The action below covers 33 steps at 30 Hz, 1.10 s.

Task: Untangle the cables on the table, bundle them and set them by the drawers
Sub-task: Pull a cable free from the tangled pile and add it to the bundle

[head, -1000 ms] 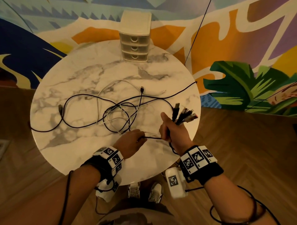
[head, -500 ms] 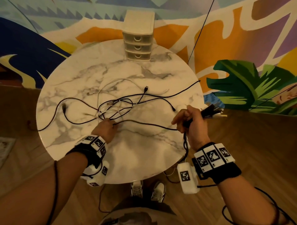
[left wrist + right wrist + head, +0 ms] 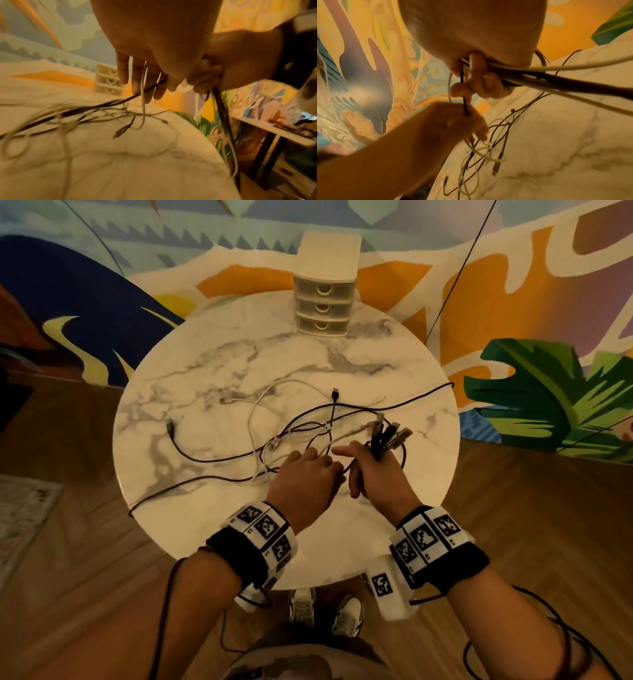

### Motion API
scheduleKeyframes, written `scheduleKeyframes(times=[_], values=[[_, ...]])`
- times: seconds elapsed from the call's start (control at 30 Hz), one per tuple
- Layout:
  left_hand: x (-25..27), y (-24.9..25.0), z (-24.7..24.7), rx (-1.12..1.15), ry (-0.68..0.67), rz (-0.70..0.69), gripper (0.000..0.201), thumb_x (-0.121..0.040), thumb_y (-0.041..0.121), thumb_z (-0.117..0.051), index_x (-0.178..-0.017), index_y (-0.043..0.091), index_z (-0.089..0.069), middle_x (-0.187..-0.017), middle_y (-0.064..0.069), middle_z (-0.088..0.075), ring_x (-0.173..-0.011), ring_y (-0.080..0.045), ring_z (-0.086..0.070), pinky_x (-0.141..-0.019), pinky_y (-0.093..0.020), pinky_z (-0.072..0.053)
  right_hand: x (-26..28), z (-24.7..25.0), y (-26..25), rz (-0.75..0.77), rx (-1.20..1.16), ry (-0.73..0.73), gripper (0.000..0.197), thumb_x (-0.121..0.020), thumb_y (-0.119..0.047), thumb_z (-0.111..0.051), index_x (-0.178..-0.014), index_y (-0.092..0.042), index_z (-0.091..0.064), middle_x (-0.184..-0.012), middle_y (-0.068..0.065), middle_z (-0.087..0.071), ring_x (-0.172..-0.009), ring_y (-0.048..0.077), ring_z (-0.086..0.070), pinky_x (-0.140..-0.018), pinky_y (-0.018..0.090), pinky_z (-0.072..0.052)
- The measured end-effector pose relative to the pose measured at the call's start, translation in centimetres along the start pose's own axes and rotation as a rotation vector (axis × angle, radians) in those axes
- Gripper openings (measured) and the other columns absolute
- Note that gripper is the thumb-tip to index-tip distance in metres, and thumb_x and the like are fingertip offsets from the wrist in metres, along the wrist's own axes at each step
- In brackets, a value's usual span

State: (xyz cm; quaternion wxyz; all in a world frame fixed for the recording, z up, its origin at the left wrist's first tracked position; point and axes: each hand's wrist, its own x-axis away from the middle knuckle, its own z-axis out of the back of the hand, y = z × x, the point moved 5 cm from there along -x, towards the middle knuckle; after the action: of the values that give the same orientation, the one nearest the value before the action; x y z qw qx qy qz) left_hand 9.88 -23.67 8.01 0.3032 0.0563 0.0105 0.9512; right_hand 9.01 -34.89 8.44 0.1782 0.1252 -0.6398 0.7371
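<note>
A: Status?
B: Midway, I'd say. Right hand [image 3: 378,474] fists gathered plug ends [image 3: 388,436]; left hand [image 3: 308,474] pinches a black strand. Cables [image 3: 274,433] tangled mid-table [image 3: 394,364], far from drawers [image 3: 323,306].

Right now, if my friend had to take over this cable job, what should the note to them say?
Right hand: grips a bunch of cable ends, plugs fanned out above the fist.
Left hand: right beside it, pinching a black cable, with a white one draped over its fingers.
Cables: most lie tangled mid-table, black and white crossing; one black strand runs off the near left edge.
Drawers: far edge of the table, nothing beside them yet.
Done: several ends gathered.
Left: free the knot, bundle the cables, set the bundle by the drawers.
</note>
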Motion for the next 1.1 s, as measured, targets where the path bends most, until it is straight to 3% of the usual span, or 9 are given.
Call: scheduleKeyframes(times=[0.27,0.47,0.57,0.77,0.83,0.9,0.93,1.0,1.1], values=[[1.6,-11.1,-5.4,0.002,-0.128,0.321,0.031,-0.088,0.011,-0.046,-0.119,0.011,-0.054,-0.134,-0.013,-0.045,-0.117,-0.037,-0.043,-0.091,-0.044,-0.038,0.1,4.2,-0.8,0.129,-0.314,0.163,0.047,-0.100,-0.027,-0.035,-0.076,-0.004,-0.068,-0.050,0.014,-0.056,-0.039,0.012,-0.024,-0.037,0.018,-0.019],[3.6,-13.7,-7.3,-0.008,-0.452,0.495,0.047,-0.088,0.021,-0.042,-0.135,0.022,-0.039,-0.142,-0.003,-0.039,-0.126,-0.036,-0.042,-0.107,-0.053,-0.026,0.4,6.2,-1.0,0.153,-0.418,0.321,0.050,-0.099,-0.028,-0.036,-0.061,-0.007,-0.061,-0.042,0.008,-0.054,-0.040,0.015,-0.033,-0.038,0.017,-0.022],[2.3,-12.5,-5.1,0.098,-0.414,0.480,0.042,-0.092,0.030,-0.044,-0.133,0.021,-0.044,-0.137,-0.004,-0.045,-0.119,-0.033,-0.050,-0.098,-0.044,-0.042,0.2,5.7,-0.9,0.154,-0.414,0.321,0.049,-0.099,-0.027,-0.035,-0.062,-0.006,-0.059,-0.041,0.007,-0.052,-0.042,0.017,-0.036,-0.038,0.018,-0.024],[0.0,-7.8,0.3,0.230,-0.109,0.238,0.048,-0.092,0.036,-0.051,-0.137,0.023,-0.043,-0.133,-0.003,-0.054,-0.118,-0.026,-0.052,-0.095,-0.035,-0.043,-0.1,5.6,-1.0,0.147,-0.415,0.301,0.048,-0.098,-0.027,-0.035,-0.060,-0.008,-0.059,-0.043,0.006,-0.051,-0.044,0.017,-0.040,-0.041,0.019,-0.025],[-0.5,-6.2,-1.6,0.492,-0.245,0.291,0.046,-0.089,0.036,-0.056,-0.132,0.024,-0.045,-0.123,-0.002,-0.058,-0.098,-0.023,-0.062,-0.080,-0.033,-0.051,0.0,5.4,-1.2,0.141,-0.423,0.287,0.048,-0.097,-0.026,-0.034,-0.059,-0.009,-0.059,-0.043,0.006,-0.051,-0.042,0.015,-0.041,-0.041,0.019,-0.025],[0.0,-5.9,-5.0,0.802,-0.390,0.451,0.021,-0.092,0.029,-0.054,-0.109,0.016,-0.055,-0.099,-0.005,-0.061,-0.064,-0.021,-0.062,-0.054,-0.030,-0.052,0.1,5.7,-1.5,0.140,-0.448,0.291,0.049,-0.097,-0.024,-0.035,-0.056,-0.010,-0.060,-0.042,0.006,-0.051,-0.041,0.015,-0.040,-0.043,0.020,-0.024],[0.5,-6.7,-6.3,0.880,-0.383,0.541,0.013,-0.093,0.024,-0.052,-0.094,0.013,-0.057,-0.089,-0.008,-0.061,-0.056,-0.020,-0.059,-0.049,-0.028,-0.050,0.1,6.1,-1.7,0.149,-0.466,0.304,0.050,-0.097,-0.024,-0.035,-0.055,-0.011,-0.060,-0.041,0.006,-0.050,-0.041,0.016,-0.039,-0.044,0.021,-0.022],[1.2,-9.8,-7.2,0.866,-0.291,0.660,0.019,-0.094,0.020,-0.049,-0.079,0.013,-0.059,-0.080,-0.013,-0.062,-0.054,-0.022,-0.058,-0.049,-0.027,-0.048,0.3,7.4,-1.9,0.175,-0.500,0.348,0.051,-0.098,-0.025,-0.034,-0.059,-0.010,-0.062,-0.040,0.004,-0.050,-0.039,0.014,-0.037,-0.044,0.021,-0.021],[1.6,-14.6,-5.0,0.746,-0.038,0.725,0.025,-0.096,0.026,-0.047,-0.087,0.009,-0.063,-0.087,-0.017,-0.068,-0.069,-0.031,-0.066,-0.057,-0.033,-0.054,0.4,8.7,-1.5,0.187,-0.504,0.356,0.053,-0.102,-0.034,-0.028,-0.083,-0.006,-0.069,-0.040,0.001,-0.051,-0.035,0.008,-0.033,-0.041,0.019,-0.019]])
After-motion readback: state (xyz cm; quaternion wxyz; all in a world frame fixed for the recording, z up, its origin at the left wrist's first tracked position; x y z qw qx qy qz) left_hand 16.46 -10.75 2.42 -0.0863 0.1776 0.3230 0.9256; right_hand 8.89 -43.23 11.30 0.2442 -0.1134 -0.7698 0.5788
